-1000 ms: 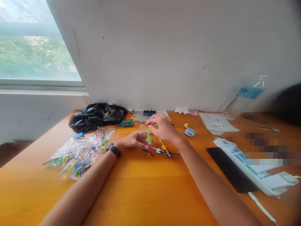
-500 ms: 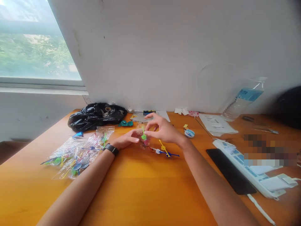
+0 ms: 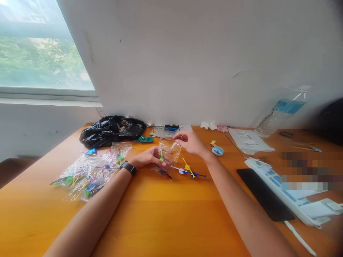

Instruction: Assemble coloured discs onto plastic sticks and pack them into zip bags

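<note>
My left hand (image 3: 150, 158) is closed around the lower part of a clear plastic bag (image 3: 174, 151), near the middle of the table. A green arrow spinner (image 3: 161, 155) stands upright at its fingers; whether it is fully inside the bag is hard to tell. With thumb and fingertips, my right hand (image 3: 189, 142) pinches the bag's upper right edge. Under the left hand, a dark arrow tip with some red (image 3: 168, 175) pokes out, the rest covered. Just right of the bag lie a white spinner (image 3: 181, 171), a yellow spinner (image 3: 187, 167) and a blue spinner (image 3: 199, 175), overlapping.
Filled clear bags of coloured spinners (image 3: 91, 178) lie to the left. Behind are a black plastic bag (image 3: 112, 130), a teal wrapper (image 3: 144, 139) and a screwdriver (image 3: 171, 126). To the right are a round tape-like case (image 3: 217, 151), a phone (image 3: 264, 192), a power strip (image 3: 284, 194) and a bottle (image 3: 284, 110).
My right hand has let go of the green spinner and shifted up and right to the bag's edge. The bag now stands stretched upward between both hands.
</note>
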`<state>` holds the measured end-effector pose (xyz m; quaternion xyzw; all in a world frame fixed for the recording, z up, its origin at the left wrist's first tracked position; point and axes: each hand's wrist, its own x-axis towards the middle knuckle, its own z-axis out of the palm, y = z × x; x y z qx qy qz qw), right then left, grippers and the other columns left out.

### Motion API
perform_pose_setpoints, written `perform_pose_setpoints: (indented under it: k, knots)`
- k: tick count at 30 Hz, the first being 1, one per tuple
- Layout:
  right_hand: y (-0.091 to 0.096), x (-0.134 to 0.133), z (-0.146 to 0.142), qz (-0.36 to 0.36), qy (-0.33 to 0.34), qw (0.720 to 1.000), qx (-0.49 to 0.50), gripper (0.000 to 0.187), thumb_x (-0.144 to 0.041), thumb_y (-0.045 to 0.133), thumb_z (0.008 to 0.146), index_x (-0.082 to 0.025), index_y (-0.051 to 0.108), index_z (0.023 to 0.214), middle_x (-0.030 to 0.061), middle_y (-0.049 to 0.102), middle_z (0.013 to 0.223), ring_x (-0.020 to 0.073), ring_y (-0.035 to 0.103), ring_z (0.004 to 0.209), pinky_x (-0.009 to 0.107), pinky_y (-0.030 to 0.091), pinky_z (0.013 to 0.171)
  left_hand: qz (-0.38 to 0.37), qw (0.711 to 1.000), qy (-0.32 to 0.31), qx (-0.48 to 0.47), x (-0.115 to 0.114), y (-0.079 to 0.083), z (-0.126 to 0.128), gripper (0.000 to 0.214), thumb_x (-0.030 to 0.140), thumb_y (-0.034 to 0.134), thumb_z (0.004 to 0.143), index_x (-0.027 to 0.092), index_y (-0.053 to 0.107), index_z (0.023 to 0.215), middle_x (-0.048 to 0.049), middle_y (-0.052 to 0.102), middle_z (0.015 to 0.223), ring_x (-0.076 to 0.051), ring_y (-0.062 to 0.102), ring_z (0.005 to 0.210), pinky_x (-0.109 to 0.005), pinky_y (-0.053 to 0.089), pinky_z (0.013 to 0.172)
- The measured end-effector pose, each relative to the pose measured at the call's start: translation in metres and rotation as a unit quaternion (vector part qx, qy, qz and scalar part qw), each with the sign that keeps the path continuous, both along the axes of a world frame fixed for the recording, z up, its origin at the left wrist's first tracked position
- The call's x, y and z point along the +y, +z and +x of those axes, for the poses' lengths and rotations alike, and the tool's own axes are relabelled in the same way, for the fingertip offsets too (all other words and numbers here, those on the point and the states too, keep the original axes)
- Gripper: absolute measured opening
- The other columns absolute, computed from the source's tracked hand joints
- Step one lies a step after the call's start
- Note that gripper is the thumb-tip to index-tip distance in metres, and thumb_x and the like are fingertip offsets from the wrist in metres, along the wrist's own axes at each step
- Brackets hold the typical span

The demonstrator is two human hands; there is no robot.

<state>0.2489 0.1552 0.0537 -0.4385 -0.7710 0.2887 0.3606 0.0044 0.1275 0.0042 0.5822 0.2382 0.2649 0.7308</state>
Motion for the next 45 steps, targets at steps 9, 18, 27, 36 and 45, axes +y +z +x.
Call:
perform_pose_setpoints:
  k: [9,18,27,36,45]
  knots:
    - [0.012,-0.003,0.044,-0.208,0.049,0.922,-0.322,0.032,-0.049,0.074,0.087,-0.018,0.071,0.078,0.0065,0.076,0.080,0.0187,0.065,0.070,0.027,0.041,0.059,-0.010,1.000,0.020,0.002,0.003,-0.004,0.001,0.081,0.013,0.092,0.072,0.014,0.058,0.145,-0.0166,0.078,0.111,-0.024,0.076,0.087,-0.033,0.059,0.080]
    - [0.015,-0.016,0.038,-0.272,0.146,0.864,-0.398,0.025,-0.044,0.076,0.075,-0.019,0.075,0.072,0.0028,0.075,0.078,0.0180,0.060,0.072,0.029,0.034,0.059,0.014,0.999,0.032,0.024,0.002,-0.003,-0.002,0.072,0.021,0.091,0.078,0.014,0.061,0.143,-0.0151,0.078,0.114,-0.019,0.075,0.079,-0.030,0.059,0.076]
    - [0.012,-0.012,0.051,-0.257,0.117,0.909,-0.307,0.018,-0.035,0.071,0.080,-0.020,0.062,0.075,0.0013,0.070,0.074,0.0167,0.060,0.067,0.028,0.039,0.061,0.031,0.998,-0.007,0.045,0.003,-0.004,-0.006,0.057,0.030,0.093,0.078,0.010,0.069,0.126,-0.0093,0.077,0.091,-0.017,0.070,0.067,-0.024,0.057,0.061]
    - [0.020,-0.005,0.063,-0.040,-0.072,0.994,-0.075,0.026,-0.046,0.053,0.097,-0.022,0.059,0.094,0.0032,0.065,0.093,0.0183,0.054,0.078,0.029,0.042,0.069,0.037,0.998,-0.027,0.051,0.007,-0.008,-0.009,0.055,0.036,0.094,0.078,0.012,0.071,0.122,-0.0114,0.079,0.093,-0.022,0.075,0.083,-0.024,0.058,0.067]
    - [0.052,-0.037,0.030,0.006,-0.019,0.994,-0.110,0.026,-0.045,0.051,0.102,-0.022,0.060,0.094,0.0012,0.060,0.081,0.0159,0.047,0.068,0.028,0.036,0.062,0.054,0.997,-0.019,0.055,0.006,-0.006,-0.007,0.052,0.038,0.093,0.079,0.012,0.073,0.119,-0.0153,0.079,0.103,-0.025,0.076,0.093,-0.029,0.060,0.077]
